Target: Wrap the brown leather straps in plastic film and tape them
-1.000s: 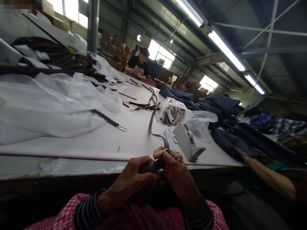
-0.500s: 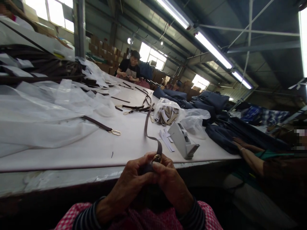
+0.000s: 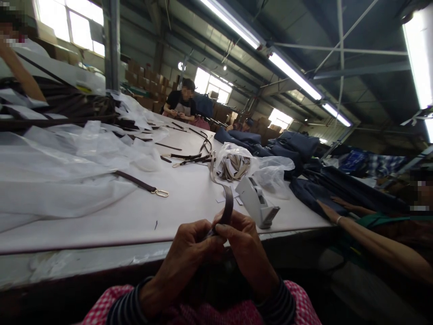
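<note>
Both my hands meet at the near edge of the white table (image 3: 142,212) and pinch the end of a dark brown strap (image 3: 227,205). My left hand (image 3: 189,253) grips it from the left with fingers curled. From the right, my right hand (image 3: 245,246) closes thumb and fingers on the same end. The strap rises from my fingers and curves back over the table toward the far straps. The ring at its end is hidden by my fingers.
A grey tape dispenser (image 3: 257,203) stands right of my hands, behind it a plastic bag of paper pieces (image 3: 237,166). Another brown strap with a metal clasp (image 3: 161,192) lies left. Clear plastic sheets (image 3: 61,167) cover the left. A co-worker's arm (image 3: 368,241) reaches over dark fabric (image 3: 324,185) at right.
My hands have turned the strap end so the gold ring no longer shows; the strap now arches higher above my fingers. The view has shifted slightly left.
</note>
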Demonstrator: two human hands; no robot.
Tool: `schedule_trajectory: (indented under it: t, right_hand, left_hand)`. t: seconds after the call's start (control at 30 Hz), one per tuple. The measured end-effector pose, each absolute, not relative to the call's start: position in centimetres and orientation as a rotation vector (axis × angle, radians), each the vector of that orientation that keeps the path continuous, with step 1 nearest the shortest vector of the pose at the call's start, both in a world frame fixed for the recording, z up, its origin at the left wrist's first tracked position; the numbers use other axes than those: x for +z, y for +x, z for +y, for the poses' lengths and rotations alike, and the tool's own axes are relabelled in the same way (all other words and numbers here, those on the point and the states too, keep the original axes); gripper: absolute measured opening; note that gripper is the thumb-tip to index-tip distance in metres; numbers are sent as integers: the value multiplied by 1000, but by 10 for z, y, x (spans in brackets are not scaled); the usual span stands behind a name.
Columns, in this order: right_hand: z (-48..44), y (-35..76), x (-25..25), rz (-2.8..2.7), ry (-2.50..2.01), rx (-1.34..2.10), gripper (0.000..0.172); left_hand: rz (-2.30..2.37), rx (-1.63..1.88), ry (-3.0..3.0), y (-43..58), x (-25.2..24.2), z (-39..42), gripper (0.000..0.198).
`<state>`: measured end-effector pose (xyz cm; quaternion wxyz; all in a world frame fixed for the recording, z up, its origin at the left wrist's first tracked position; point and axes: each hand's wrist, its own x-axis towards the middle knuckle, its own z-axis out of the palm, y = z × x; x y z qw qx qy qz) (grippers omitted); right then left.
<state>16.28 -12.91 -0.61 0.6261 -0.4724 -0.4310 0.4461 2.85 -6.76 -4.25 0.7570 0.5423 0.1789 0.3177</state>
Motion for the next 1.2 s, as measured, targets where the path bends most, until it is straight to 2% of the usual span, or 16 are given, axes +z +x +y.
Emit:
schedule_trajectory:
  t: [0.17,0.27,0.63,0.73,0.87,1.03,1.2]
  right_hand:
    - [-127,166,1,-949,-1012,998,10]
    - [-124,172,3,-927,-967,940,8]
    - [-120,160,27,-910,-846,953,21]
    - [-108,163,43,-929,-760,1025,16]
    - [-85,165,64,-934,-754,991,30]
    - [-76,154,65,-1141,-888,791,16]
    - [-55,160,69,-960,-766,1028,45]
  left_hand:
    - [310,626,1174,23,-28,-66,26]
    - [290,593,1187,13,-25,-60,33]
    - [352,743,1257,9,-5,-61,26]
    - [372,803,1241,11,3,-59,30]
    - [371,889,1179,21,23,-43,32]
    - [297,1055,1119,32,54,-26,25]
    - [424,1064,1294,29,43,-28,28]
